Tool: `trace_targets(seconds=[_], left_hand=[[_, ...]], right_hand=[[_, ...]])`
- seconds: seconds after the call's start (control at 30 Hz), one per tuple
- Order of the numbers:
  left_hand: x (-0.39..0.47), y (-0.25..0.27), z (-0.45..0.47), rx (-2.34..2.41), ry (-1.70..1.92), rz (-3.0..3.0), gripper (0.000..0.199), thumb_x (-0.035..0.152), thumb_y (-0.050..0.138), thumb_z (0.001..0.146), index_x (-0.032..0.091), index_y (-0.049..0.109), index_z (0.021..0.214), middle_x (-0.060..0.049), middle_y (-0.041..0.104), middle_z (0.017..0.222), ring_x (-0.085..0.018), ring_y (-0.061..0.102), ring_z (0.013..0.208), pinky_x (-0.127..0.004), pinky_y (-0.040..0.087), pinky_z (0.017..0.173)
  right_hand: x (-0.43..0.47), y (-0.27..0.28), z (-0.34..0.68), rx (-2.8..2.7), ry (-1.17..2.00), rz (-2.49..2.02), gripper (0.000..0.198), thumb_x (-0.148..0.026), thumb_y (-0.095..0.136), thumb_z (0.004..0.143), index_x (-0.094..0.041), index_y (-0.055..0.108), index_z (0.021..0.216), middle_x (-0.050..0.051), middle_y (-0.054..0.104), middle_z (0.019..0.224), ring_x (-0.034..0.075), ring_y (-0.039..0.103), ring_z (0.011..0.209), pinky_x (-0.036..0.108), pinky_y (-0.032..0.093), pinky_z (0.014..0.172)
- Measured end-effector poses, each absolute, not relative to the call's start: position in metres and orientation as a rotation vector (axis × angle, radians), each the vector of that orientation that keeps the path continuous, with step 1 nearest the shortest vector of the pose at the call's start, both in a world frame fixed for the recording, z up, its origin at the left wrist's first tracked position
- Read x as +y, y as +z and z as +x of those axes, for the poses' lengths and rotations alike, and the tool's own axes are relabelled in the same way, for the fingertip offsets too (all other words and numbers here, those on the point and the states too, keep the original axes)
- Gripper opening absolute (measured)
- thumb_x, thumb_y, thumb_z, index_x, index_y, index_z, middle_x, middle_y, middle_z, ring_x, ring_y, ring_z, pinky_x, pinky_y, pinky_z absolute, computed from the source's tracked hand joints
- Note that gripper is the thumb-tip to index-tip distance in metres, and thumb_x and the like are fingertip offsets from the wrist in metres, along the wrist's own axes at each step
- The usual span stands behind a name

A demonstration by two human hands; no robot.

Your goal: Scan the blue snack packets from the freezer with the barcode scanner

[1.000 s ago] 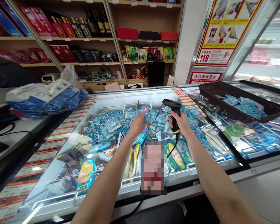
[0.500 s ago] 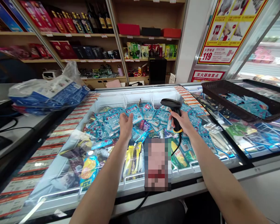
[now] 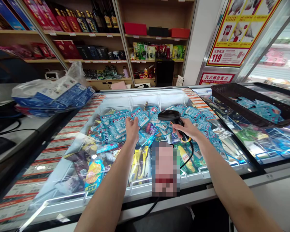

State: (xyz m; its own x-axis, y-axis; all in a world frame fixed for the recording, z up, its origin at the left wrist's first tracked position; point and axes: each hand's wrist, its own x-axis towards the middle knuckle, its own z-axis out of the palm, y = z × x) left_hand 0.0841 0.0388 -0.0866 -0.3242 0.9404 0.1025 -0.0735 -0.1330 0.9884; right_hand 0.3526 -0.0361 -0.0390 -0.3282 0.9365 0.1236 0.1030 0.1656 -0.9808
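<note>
My right hand (image 3: 185, 129) is wrapped round the grip of a black barcode scanner (image 3: 168, 115), whose head points left over the spread of packets. Between the thumb and fingers of my left hand (image 3: 132, 125) is a light-blue snack packet (image 3: 142, 117) with a barcode on it. More light-blue packets (image 3: 117, 127) lie in overlapping heaps around both hands, on the glass top of a chest freezer (image 3: 140, 183). The scanner's black cable (image 3: 191, 154) loops down from its handle. A pixelated patch hides what lies in front of me.
A dark brown basket (image 3: 226, 100) with several light-blue packets stands to the right. On the left is a clear plastic bag of blue-and-white packs (image 3: 55, 95). Price labels (image 3: 42, 164) line the freezer's left side. Stocked shelves (image 3: 91, 61) stand behind.
The scanner's head has swung left and down, towards the packet in my left hand. That hand still pinches the packet in about the same place. The view has shifted slightly.
</note>
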Motion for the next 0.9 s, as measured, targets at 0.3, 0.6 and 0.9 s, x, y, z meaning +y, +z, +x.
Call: trace_targets(seconds=[0.3, 0.6, 0.9], left_hand=[[0.038, -0.086, 0.086, 1.324, 1.578, 1.031, 0.030, 0.039, 0.058, 0.083, 0.023, 0.040, 0.100, 0.007, 0.033, 0.067, -0.007, 0.035, 0.054, -0.019, 0.036, 0.052], [0.041, -0.091, 0.085, 1.320, 1.609, 1.008, 0.037, 0.041, 0.061, 0.083, 0.022, 0.041, 0.107, 0.008, 0.032, 0.066, -0.006, 0.033, 0.052, -0.019, 0.034, 0.051], [0.041, -0.071, 0.072, 1.458, 1.748, 1.420, 0.040, 0.047, 0.056, 0.087, 0.017, 0.048, 0.112, 0.005, 0.044, 0.066, -0.010, 0.044, 0.055, -0.023, 0.037, 0.054]], right_hand=[[-0.034, -0.043, 0.355, -1.666, 1.301, -1.015, 0.035, -0.049, 0.066, 0.082, -0.017, 0.061, 0.095, 0.003, 0.067, 0.074, 0.011, 0.057, 0.043, 0.024, 0.044, 0.040], [-0.034, -0.041, 0.355, -1.712, 1.333, -1.012, 0.039, -0.050, 0.066, 0.081, -0.015, 0.059, 0.097, 0.005, 0.067, 0.076, 0.012, 0.058, 0.046, 0.025, 0.047, 0.044], [-0.033, -0.040, 0.354, -1.594, 1.235, -1.040, 0.038, -0.052, 0.065, 0.081, -0.017, 0.056, 0.093, 0.001, 0.064, 0.069, 0.011, 0.054, 0.041, 0.024, 0.042, 0.039]])
